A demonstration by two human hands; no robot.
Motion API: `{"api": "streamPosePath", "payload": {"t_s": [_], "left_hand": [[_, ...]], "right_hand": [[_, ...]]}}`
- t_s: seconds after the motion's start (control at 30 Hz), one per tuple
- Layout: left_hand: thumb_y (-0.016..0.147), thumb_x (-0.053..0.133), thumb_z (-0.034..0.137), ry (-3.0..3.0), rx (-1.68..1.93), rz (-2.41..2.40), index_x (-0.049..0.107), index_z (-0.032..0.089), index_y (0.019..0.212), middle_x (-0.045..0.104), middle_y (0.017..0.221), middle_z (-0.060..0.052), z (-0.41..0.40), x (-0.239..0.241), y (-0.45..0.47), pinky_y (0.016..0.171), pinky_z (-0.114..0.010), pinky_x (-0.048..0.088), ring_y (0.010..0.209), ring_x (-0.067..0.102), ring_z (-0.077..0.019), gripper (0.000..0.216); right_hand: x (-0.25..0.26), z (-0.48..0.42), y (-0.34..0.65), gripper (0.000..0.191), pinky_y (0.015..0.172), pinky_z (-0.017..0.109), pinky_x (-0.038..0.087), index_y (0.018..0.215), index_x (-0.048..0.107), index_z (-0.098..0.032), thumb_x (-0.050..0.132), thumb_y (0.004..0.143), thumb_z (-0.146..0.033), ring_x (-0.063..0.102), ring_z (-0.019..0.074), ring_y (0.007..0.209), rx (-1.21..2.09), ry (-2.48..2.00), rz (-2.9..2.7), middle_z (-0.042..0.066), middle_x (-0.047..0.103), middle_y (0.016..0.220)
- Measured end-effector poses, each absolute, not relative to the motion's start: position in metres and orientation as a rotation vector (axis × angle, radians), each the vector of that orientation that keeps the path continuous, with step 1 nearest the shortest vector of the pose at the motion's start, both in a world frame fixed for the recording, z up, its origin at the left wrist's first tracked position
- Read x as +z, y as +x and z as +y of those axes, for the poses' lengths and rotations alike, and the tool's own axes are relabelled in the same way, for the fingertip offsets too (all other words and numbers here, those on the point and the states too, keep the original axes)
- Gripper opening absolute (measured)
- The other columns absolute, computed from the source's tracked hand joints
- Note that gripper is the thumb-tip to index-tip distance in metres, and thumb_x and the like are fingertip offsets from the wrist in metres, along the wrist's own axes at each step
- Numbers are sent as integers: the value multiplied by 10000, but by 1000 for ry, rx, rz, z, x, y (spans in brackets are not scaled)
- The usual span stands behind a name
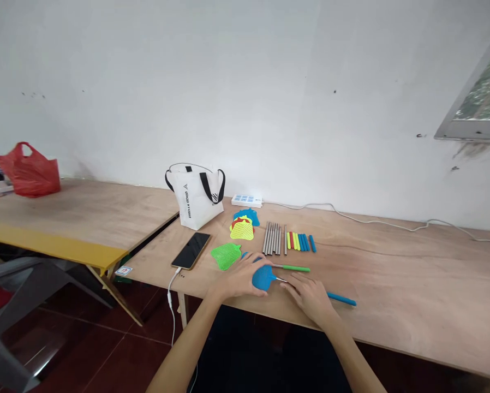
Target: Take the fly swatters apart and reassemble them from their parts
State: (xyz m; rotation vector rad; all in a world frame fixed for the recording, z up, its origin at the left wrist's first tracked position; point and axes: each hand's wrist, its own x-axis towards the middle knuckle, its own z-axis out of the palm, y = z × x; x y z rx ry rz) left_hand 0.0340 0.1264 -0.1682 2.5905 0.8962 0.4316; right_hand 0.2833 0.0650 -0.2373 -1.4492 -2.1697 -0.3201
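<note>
On the plywood table my left hand rests with its fingers laid over the blue swatter head. My right hand lies on the thin metal rod of that blue fly swatter, whose blue handle sticks out to the right. Just beyond lies a green fly swatter with its green handle. Behind these are a pile of yellow, red and blue swatter heads, a row of metal rods and several coloured handles.
A phone on a white cable lies left of the swatters. A white tote bag and a power strip stand by the wall. A red plastic bag sits on the neighbouring yellow-edged table at left.
</note>
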Motion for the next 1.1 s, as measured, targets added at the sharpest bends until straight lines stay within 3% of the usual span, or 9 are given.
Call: {"api": "streamPosePath", "payload": {"t_s": [0.1,0.23,0.37,0.43,0.6,0.73,0.9,1.1], "left_hand": [[731,838,422,2506,261,1055,482,333,1438,500,1468,-60,133,-166,16,1227,-582,213,1424,406,-344,796],[722,825,417,2435,189,1148,477,357,1455,443,1537,-56,144,-171,-4,1233,-575,199,1506,280,-365,814],[693,834,451,2397,183,1149,484,358,1458,469,1508,-65,153,-181,-10,1219,-531,260,1469,345,-363,846],[683,840,494,2368,161,1142,480,341,1464,481,1492,-83,155,-185,-9,1182,-503,329,1426,404,-363,873],[888,606,625,2380,275,1203,522,282,1420,490,1497,-100,157,-186,-9,1170,-457,343,1434,398,-329,639],[1005,405,552,2406,500,1467,538,217,1367,515,1466,-138,165,-192,-14,1156,-451,351,1403,442,-310,510],[971,466,518,2225,352,1977,489,103,1383,464,1478,-264,177,-204,-22,1082,-530,384,1385,440,-429,585],[895,589,564,2175,399,2102,379,108,1493,544,1346,-287,181,-203,-26,1024,-556,416,1289,517,-450,781]], "right_hand": [[-239,67,282,377,774,319,492,1183,718,-323,360,1083,-384,680,220,1058,-320,-1439,-2187,23,744,1142],[-238,69,290,341,922,404,472,1144,722,-296,394,1074,-356,646,229,1057,-321,-1476,-2178,58,709,1152],[-243,71,296,354,1086,515,380,1224,686,-295,412,1063,-450,556,266,1267,-344,-1551,-2107,72,600,1403],[-247,73,297,388,1124,528,348,1274,656,-297,389,1064,-483,540,258,1297,-311,-1569,-2114,65,589,1425],[-250,75,300,398,1090,475,389,1224,650,-291,375,1059,-528,595,237,1192,-175,-1589,-2109,56,665,1274],[-251,76,300,448,1043,482,416,1298,611,-278,366,1050,-560,602,256,1127,-156,-1634,-2039,85,663,1191],[-252,75,299,417,1041,492,407,1303,611,-280,352,1066,-504,586,255,1162,-171,-1651,-1978,84,645,1255],[-250,74,299,383,1029,485,418,1185,668,-253,384,1056,-475,586,260,1191,-175,-1703,-1903,77,663,1261]]}}
